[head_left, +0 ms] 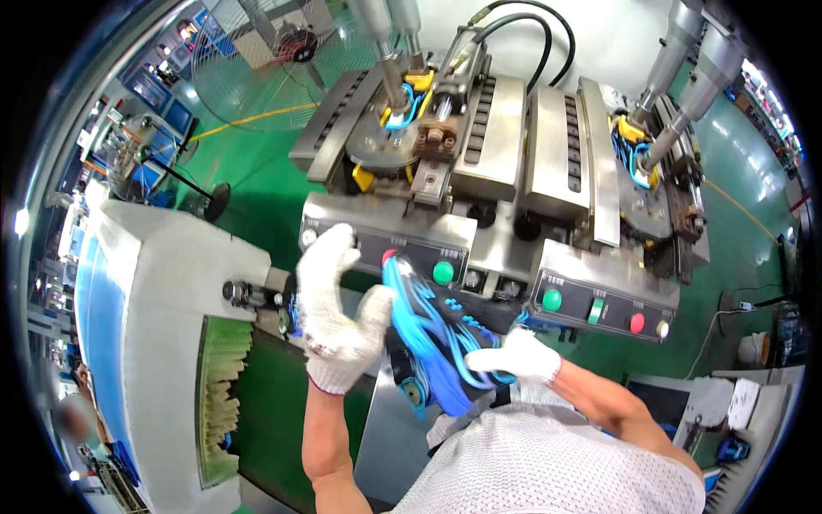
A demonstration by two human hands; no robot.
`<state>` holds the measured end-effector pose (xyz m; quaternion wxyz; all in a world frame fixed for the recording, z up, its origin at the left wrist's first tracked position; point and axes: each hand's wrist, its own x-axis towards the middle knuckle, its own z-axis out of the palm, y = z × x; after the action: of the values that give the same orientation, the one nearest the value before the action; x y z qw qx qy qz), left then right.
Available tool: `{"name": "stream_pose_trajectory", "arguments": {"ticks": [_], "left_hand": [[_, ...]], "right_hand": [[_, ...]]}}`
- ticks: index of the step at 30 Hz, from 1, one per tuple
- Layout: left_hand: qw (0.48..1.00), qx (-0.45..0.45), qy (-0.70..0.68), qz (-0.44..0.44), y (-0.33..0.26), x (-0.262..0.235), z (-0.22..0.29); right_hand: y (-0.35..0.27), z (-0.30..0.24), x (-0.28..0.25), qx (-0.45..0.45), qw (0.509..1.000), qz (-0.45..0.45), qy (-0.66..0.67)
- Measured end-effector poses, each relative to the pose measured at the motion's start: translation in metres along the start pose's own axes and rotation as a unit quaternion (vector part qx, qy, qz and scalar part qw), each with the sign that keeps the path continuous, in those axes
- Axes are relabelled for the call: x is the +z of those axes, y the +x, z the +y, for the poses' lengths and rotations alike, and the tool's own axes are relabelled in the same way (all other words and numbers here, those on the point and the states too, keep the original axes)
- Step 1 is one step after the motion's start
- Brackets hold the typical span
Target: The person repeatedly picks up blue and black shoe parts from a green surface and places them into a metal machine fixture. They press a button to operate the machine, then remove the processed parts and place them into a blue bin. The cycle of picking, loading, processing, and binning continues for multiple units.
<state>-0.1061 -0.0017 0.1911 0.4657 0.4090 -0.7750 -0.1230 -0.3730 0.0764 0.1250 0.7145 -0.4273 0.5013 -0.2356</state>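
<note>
A black and bright blue shoe upper (pixel 438 338) with blue laces lies tilted in front of my body. My right hand (pixel 524 356), in a white knit glove, grips its right side, with the thumb over the near edge and the other fingers partly hidden. My left hand (pixel 336 313), gloved the same way, is raised to the left of the shoe upper. Its thumb stands apart from the fingers and nothing shows in it. Just beyond the left hand is the left control panel (pixel 368 248), with a red and a green button. A second blue and black piece hangs below the shoe upper, too blurred to name.
Ahead stands a two-station metal machine (pixel 492 141) with clamps and pistons. The right control panel (pixel 604 300) carries several coloured buttons. A grey machine with green bristles (pixel 224 403) stands on the left. A large wire fan (pixel 295 44) is at the far left.
</note>
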Motion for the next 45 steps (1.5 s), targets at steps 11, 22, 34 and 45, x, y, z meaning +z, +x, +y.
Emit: {"name": "stream_pose_trajectory", "arguments": {"ticks": [11,22,34,45], "left_hand": [[0.984,-0.044,0.162,-0.056,0.118,0.110,-0.149],[0.986,-0.041,0.147,-0.069,0.109,0.102,-0.197],[0.971,-0.097,0.154,-0.157,0.169,0.168,-0.251],[0.917,-0.198,0.279,-0.202,0.249,0.285,-0.322]], "right_hand": [[-0.019,0.038,-0.094,-0.205,0.863,0.191,0.421],[0.031,0.027,-0.072,-0.161,0.842,0.288,0.427],[0.039,-0.016,-0.081,-0.071,0.893,0.277,0.346],[-0.019,0.018,-0.092,-0.070,0.883,0.342,0.314]]}}
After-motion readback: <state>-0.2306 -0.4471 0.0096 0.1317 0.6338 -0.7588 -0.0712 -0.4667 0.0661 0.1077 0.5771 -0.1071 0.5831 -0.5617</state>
